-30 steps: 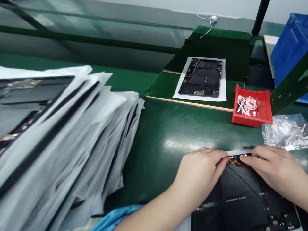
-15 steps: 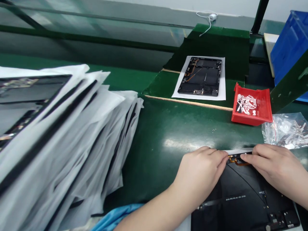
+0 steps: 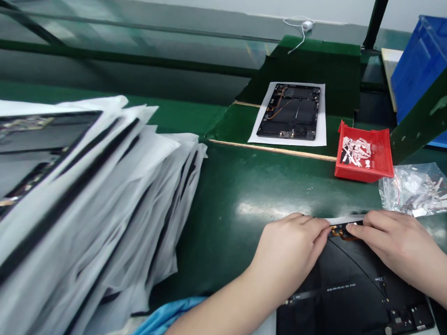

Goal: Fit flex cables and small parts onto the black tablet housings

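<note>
An opened tablet (image 3: 335, 293), black inside with a thin dark cable and an orange flex cable (image 3: 345, 236) along its far edge, lies at the lower right on a white sheet. My left hand (image 3: 293, 246) is closed, thumb and fingers pinched together at the far left corner of the tablet. At the same far edge my right hand (image 3: 394, 242) has curled fingers, its forefinger tip and thumb pressing beside the flex cable. Exactly what small part lies beneath the fingertips is hidden.
A tall stack of opened tablets between white foam sheets (image 3: 139, 186) leans on the left. Beyond my hands are a red bin (image 3: 380, 153) of small white strips, a clear plastic bag (image 3: 415, 186), another opened tablet (image 3: 289, 111) and a blue crate (image 3: 419, 70).
</note>
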`<state>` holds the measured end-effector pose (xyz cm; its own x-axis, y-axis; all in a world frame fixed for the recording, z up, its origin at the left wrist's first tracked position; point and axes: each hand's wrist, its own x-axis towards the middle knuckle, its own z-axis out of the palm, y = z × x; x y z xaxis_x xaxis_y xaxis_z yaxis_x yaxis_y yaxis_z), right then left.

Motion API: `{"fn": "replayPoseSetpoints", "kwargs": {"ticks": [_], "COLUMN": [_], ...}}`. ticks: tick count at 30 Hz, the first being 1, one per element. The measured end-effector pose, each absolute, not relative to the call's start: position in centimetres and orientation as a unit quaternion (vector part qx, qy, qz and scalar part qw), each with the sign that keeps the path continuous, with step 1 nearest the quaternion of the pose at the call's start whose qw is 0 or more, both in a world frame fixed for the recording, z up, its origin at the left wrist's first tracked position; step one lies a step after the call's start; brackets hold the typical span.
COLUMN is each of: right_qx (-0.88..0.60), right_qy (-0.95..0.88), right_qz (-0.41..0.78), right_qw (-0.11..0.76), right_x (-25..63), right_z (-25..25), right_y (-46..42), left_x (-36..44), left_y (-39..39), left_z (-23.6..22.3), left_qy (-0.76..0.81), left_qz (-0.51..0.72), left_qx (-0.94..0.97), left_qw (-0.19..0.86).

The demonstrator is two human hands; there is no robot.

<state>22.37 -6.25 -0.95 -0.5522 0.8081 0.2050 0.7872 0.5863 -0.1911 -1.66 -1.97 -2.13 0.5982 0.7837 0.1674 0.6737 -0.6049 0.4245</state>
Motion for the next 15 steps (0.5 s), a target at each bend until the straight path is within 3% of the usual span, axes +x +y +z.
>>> {"fn": "replayPoseSetpoints", "kwargs": {"ticks": [15], "right_qx": [-0.450], "right_qy": [-0.884], "right_qz": [0.030], "right_qw": [0.121], "right_x": [22.56], "right_z": [-0.67], "right_y": [-6.36], "left_x": [-1.72], "left_y": [-2.00], "left_z": [-1.91], "left_qy": [0.427], "left_qz": [0.157], "left_qx": [0.871], "left_qw": [0.183]}}
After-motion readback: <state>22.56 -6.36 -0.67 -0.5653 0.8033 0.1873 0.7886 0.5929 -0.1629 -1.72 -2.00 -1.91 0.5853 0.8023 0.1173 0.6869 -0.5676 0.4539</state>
